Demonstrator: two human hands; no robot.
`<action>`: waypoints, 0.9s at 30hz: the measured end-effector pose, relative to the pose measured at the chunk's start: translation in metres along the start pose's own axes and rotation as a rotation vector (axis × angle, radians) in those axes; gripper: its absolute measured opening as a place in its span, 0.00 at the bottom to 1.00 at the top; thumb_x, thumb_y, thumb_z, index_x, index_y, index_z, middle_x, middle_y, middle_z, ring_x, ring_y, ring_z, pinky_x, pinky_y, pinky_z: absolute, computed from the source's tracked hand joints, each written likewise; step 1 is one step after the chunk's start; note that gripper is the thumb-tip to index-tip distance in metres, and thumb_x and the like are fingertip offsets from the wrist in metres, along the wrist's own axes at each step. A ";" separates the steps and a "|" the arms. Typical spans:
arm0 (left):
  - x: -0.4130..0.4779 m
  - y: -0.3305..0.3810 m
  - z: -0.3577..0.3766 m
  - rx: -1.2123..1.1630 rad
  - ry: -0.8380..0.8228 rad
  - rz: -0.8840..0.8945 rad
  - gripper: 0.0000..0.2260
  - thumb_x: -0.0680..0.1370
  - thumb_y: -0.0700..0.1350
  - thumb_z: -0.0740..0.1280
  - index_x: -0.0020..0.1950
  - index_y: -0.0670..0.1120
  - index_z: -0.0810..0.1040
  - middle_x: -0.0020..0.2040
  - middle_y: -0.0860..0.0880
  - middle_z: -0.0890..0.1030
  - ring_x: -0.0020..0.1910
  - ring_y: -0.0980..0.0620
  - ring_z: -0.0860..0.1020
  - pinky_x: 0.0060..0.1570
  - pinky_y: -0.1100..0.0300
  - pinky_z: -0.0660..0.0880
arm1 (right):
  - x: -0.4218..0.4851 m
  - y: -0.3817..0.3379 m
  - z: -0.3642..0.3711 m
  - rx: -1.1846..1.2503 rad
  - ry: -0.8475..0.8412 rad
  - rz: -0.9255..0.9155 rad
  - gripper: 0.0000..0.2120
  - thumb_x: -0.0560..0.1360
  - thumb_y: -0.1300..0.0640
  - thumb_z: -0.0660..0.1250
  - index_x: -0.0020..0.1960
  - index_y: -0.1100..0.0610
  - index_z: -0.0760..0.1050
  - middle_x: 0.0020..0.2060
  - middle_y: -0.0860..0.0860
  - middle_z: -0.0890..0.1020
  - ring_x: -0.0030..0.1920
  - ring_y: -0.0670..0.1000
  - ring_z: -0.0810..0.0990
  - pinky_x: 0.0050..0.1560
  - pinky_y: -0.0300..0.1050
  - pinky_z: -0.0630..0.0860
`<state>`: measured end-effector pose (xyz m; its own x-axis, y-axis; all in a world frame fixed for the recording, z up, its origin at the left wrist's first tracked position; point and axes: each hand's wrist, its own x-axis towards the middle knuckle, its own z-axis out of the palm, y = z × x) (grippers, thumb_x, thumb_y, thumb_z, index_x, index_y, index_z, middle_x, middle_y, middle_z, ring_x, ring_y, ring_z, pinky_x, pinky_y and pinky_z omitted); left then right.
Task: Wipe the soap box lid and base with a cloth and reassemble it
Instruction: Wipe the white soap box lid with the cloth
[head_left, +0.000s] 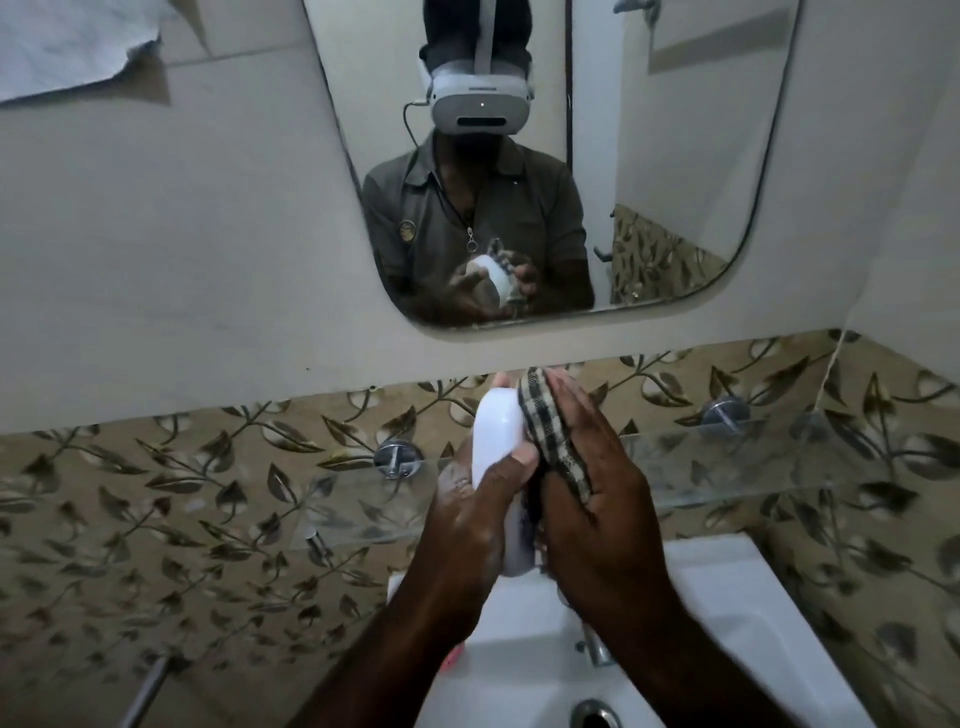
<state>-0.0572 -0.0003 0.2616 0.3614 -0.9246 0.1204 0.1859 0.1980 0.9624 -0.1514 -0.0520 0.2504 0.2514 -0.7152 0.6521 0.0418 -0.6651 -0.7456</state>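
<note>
A white plastic soap box part (497, 441) stands on edge above the sink; I cannot tell whether it is the lid or the base. My left hand (467, 525) grips it, thumb over its near rim and fingers behind. A checked cloth (550, 441) lies against its right side. My right hand (597, 493) presses the cloth onto it with flat, straight fingers. The box's other half is not in sight.
A white sink (727, 597) with a drain (595, 714) and a tap (595, 647) lies below my hands. A glass shelf (727, 462) on chrome brackets (397, 457) runs along the leaf-patterned tiles. A mirror (649, 182) hangs above. A metal bar (148, 691) sticks out at lower left.
</note>
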 end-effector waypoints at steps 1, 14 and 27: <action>0.000 0.003 -0.002 0.044 -0.022 -0.005 0.20 0.65 0.54 0.72 0.53 0.46 0.83 0.49 0.41 0.85 0.50 0.42 0.84 0.48 0.52 0.80 | -0.003 -0.002 0.001 0.009 0.000 0.005 0.27 0.75 0.59 0.58 0.74 0.53 0.63 0.74 0.47 0.66 0.75 0.42 0.61 0.74 0.47 0.61; 0.002 0.016 -0.014 0.587 -0.134 0.126 0.14 0.69 0.33 0.68 0.45 0.52 0.81 0.44 0.56 0.85 0.44 0.56 0.83 0.41 0.60 0.80 | -0.003 -0.002 -0.005 -0.353 -0.272 -0.233 0.29 0.70 0.66 0.61 0.70 0.51 0.72 0.70 0.50 0.73 0.73 0.50 0.66 0.75 0.43 0.59; -0.009 -0.001 -0.021 0.735 0.014 0.266 0.16 0.68 0.36 0.68 0.47 0.57 0.75 0.40 0.71 0.81 0.45 0.63 0.79 0.39 0.73 0.75 | -0.017 -0.017 0.000 -0.505 -0.322 -0.306 0.27 0.69 0.60 0.56 0.68 0.51 0.72 0.69 0.55 0.74 0.72 0.56 0.67 0.73 0.54 0.60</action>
<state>-0.0412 0.0145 0.2547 0.3211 -0.8714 0.3710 -0.5601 0.1412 0.8163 -0.1569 -0.0286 0.2514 0.5791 -0.4311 0.6919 -0.2809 -0.9023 -0.3271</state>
